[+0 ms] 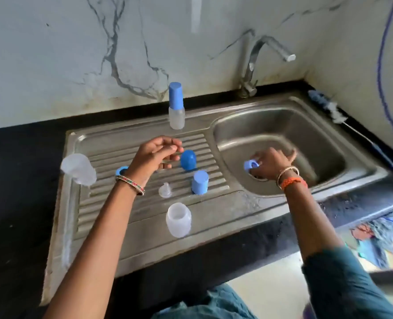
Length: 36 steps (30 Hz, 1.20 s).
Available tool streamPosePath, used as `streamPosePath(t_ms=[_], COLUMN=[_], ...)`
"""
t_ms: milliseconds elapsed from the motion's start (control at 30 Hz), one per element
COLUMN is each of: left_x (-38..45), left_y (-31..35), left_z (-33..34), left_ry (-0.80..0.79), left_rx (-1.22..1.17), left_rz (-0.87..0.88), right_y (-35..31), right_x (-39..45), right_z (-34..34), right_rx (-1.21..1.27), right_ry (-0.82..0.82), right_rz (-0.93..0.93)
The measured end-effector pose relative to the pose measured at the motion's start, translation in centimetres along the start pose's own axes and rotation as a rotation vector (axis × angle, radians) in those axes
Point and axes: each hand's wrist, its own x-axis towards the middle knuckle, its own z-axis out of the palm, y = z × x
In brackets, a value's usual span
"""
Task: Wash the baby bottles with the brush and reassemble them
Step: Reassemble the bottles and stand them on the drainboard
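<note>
The left hand (155, 155) hovers over the ribbed steel drainboard (103, 203), its fingers (176, 146) curled narrow around something clear and thin, probably a soft teat, though blur keeps me from being sure. The right hand (271, 163) is low in the sink basin (306, 134), near the drain, its fingers pinching a blue screw ring (250, 166); I judge it is being held there so it can drip over the basin before being matched to a bottle.

Just beyond the left fingers a rounded blue cap (188, 160) sits on the ridges, and nearer the person a taller blue cap (200, 182) stands beside a clear silicone teat (164, 190). Another blue ring (121, 170) peeks out behind the left wrist. An open, frosted plastic bottle (178, 219) stands nearer still, mouth up, likely waiting for its top. A second frosted bottle (78, 169) lies well to the outside of the left hand. Far past the left fingers, one reassembled bottle (176, 105) stands capped at the drainboard's back edge.

The bottle brush (329, 107), with blue and white bristles on a thin handle, lies on the dark surface (18, 180) behind the basin, well away from the right fingers, below the steel tap (260, 61).
</note>
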Motion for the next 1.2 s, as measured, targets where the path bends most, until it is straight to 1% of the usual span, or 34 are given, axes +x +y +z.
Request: streamPosePath(t_ms=[33,67,100,133,167,200,233,267,300,333,367,400,433,467,533,567,600,667,733,833,900,933,967,1033,1067,1100,1133,1200], left_x=[0.1,0.2,0.3,0.3,0.3,0.3,0.3,0.2,0.0,-0.2,-0.4,-0.5,-0.6,-0.7,-1.0,-1.0,-1.2,-1.5,-1.8,-2.5,-2.9,-3.0,-3.1,-3.2,-3.2,-3.2,-3.2,-3.1], left_y=[0.1,0.2,0.1,0.1,0.0,0.0,0.0,-0.1,-0.1,-0.2,-0.2,-0.2,-0.3,-0.2,-0.2,-0.3,-0.4,-1.0,-2.0,-3.1,-3.7,-3.9,-4.3,-4.6,-4.8,-4.9,-4.9,-4.5], left_z=[0.2,0.3,0.4,0.5,0.6,0.7,0.8,1.0,1.3,1.6,1.8,2.1,2.2,2.3,2.5,2.5,2.4,2.1,1.6,0.0,-1.0,-1.4,-1.7,-2.0,-2.0,-2.0,-1.8,-1.4], left_ry=[-0.017,-0.015,-0.012,-0.013,-0.020,-0.027,-0.030,-0.031,-0.027,-0.019,-0.009,-0.014,-0.040,-0.093,-0.213,-0.221,-0.198,-0.101,-0.042,0.032,0.120,0.193,0.278,0.436,0.482,0.507,0.511,0.498], left_rx=[0.007,0.000,-0.012,-0.019,-0.021,-0.018,-0.017,-0.017,-0.024,-0.033,-0.050,-0.073,-0.116,-0.171,-0.336,-0.433,-0.515,-0.591,-0.663,-0.777,-0.831,-0.846,-0.827,-0.718,-0.660,-0.614,-0.580,-0.517], left_rz=[0.007,0.009,0.001,-0.007,-0.016,-0.025,-0.034,-0.041,-0.039,-0.025,-0.013,-0.011,-0.027,-0.062,-0.148,-0.180,-0.191,-0.172,-0.167,-0.114,-0.070,-0.055,-0.042,-0.017,-0.006,0.008,0.020,0.044], right_y=[0.3,0.6,0.8,0.9,0.8,0.2,-0.4,-1.0,-1.8,-3.0,-4.4,-5.9,-7.5,-8.9,-11.8,-12.9,-13.9,-15.0,-15.6,-16.3,-16.4,-16.4,-16.4,-17.2,-17.7,-18.3,-19.0,-19.8], right_x=[-0.1,-0.6,-0.5,-0.8,-1.2,-1.7,-1.7,-1.9,-2.1,-2.5,-3.0,-3.5,-4.0,-4.6,-5.2,-5.3,-5.6,-5.7,-5.5,-5.0,-4.0,-3.4,-2.8,-2.0,-1.8,-1.7,-1.6,-1.4], right_z=[0.3,-0.3,-1.0,-1.5,-1.5,-1.5,-1.2,-0.6,-0.4,-0.3,-0.2,-0.3,-0.3,-0.2,0.3,0.9,1.4,2.4,2.8,2.8,3.1,3.3,3.9,5.6,6.5,7.1,7.4,6.2], right_rx=[-0.018,0.122,0.429,0.640,0.749,0.669,0.510,0.355,0.415,0.630,0.950,1.180,1.329,1.408,1.367,1.326,1.313,1.259,1.113,0.917,0.864,0.807,0.688,0.255,0.042,-0.090,-0.137,-0.065], right_ry=[0.023,-0.016,-0.005,-0.021,0.005,0.132,0.367,0.621,0.774,0.792,0.717,0.623,0.528,0.433,0.317,0.276,0.237,0.211,0.225,0.151,0.096,0.066,0.031,-0.099,-0.155,-0.169,-0.163,-0.125], right_rz=[0.032,-0.035,-0.072,-0.122,-0.166,-0.161,-0.057,0.004,-0.012,-0.088,-0.197,-0.297,-0.396,-0.496,-0.615,-0.632,-0.623,-0.603,-0.662,-0.753,-0.695,-0.653,-0.662,-0.761,-0.793,-0.816,-0.827,-0.855])
